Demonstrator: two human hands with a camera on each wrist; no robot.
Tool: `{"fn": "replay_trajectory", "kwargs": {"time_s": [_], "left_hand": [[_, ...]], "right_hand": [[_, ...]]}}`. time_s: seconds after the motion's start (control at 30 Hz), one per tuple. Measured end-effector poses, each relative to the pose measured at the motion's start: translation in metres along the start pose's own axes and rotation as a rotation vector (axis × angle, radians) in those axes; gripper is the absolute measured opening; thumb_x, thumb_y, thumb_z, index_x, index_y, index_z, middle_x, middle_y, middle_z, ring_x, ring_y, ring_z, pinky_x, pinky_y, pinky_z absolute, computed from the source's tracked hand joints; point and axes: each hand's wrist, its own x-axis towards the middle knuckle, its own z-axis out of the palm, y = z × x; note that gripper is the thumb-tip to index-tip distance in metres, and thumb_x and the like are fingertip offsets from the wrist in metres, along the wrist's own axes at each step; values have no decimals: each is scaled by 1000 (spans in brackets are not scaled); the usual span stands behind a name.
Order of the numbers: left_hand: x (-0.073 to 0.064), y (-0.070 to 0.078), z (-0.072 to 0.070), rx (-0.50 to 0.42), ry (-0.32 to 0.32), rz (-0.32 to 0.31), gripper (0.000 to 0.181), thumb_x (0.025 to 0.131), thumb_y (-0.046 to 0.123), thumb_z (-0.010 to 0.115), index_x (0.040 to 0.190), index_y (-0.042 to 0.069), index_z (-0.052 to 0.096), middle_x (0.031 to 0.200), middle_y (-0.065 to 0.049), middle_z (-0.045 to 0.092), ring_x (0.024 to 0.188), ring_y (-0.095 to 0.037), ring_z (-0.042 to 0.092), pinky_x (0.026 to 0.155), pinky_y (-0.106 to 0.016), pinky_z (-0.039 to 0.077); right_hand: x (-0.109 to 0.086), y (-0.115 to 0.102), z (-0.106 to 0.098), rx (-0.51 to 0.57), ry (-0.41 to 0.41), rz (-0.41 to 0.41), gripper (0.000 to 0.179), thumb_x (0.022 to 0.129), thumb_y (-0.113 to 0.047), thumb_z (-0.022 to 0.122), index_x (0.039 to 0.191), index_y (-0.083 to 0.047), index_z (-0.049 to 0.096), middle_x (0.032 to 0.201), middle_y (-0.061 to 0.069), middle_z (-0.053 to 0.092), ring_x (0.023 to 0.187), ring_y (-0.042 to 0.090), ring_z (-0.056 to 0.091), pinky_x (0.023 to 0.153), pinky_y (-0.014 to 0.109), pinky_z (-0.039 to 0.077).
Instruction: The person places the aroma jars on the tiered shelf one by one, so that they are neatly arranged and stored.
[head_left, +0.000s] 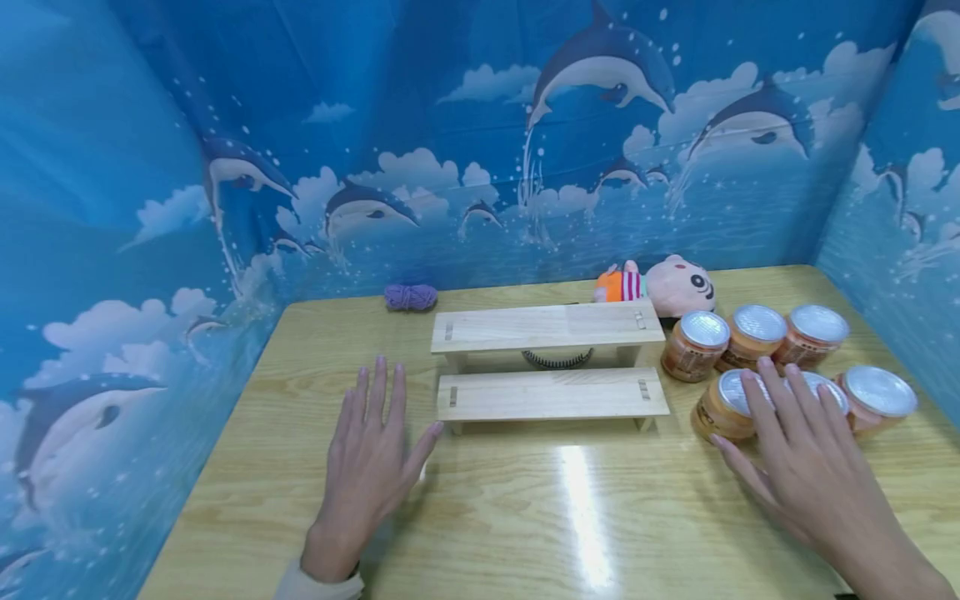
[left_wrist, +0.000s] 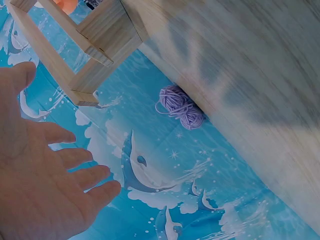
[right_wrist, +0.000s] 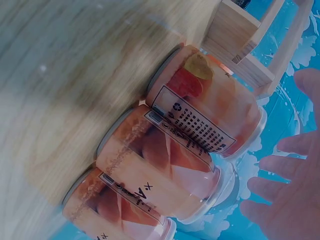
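Note:
My left hand (head_left: 367,467) has its fingers straight and spread, over the table left of a pale wooden two-step stand (head_left: 551,396); nothing is in it. On the right, my right hand (head_left: 813,475) is stretched out with straight fingers, overlapping the front row of plastic jars (head_left: 720,414) in the head view. Several such jars, with silvery lids and orange-brown contents, stand in two rows. Printed labels show on a jar (right_wrist: 200,107) in the right wrist view, where the palm and fingers appear beside the jars, apart from them.
Purple yarn (head_left: 410,297) lies at the table's back edge. A plush toy (head_left: 678,287) with a pink head lies behind the stand's right end. Beneath the upper step a black, toothed curved thing (head_left: 558,360) shows. Dolphin-printed blue cloth (head_left: 450,167) walls the table's back and sides.

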Motion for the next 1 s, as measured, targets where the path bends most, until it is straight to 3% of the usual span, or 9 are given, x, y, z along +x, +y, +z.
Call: {"fn": "replay_trajectory", "kwargs": {"time_s": [0.17,0.37,0.63,0.83,1.0], "left_hand": [[-1,-1,1,-5,14,5,86,101,56,49,161,2,18,167,-22,9,153,-39,7,126,-52,8],[-3,-1,-2,-44,-4,-5,86,102,59,45,161,3,15,168,-21,5,154,-38,5,126,-53,8],[-2,0,-5,-191,-91,-66,89,102,64,41,162,7,9,168,-13,-3,154,-37,3,123,-57,15],[5,0,-3,-292,-99,-46,90,102,62,43,161,1,11,168,-15,0,154,-33,5,124,-54,15],[12,1,-1,-398,-130,-46,90,103,62,43,161,1,10,168,-14,2,154,-31,8,124,-53,16]], "right_hand": [[0,0,-1,1,9,-8,88,102,-64,31,142,12,48,149,33,42,141,51,34,120,64,19],[1,1,-5,21,-39,14,88,103,-64,30,145,12,44,152,33,38,145,50,28,121,64,14],[-2,12,-14,129,-111,105,92,101,-70,29,154,6,33,152,35,36,148,48,20,123,62,9],[-5,29,-20,123,-96,142,92,102,-67,36,150,11,37,149,38,37,141,57,28,120,66,14],[-7,42,-26,136,-74,203,85,104,-58,43,147,15,37,148,42,35,140,60,24,121,65,11]]}}
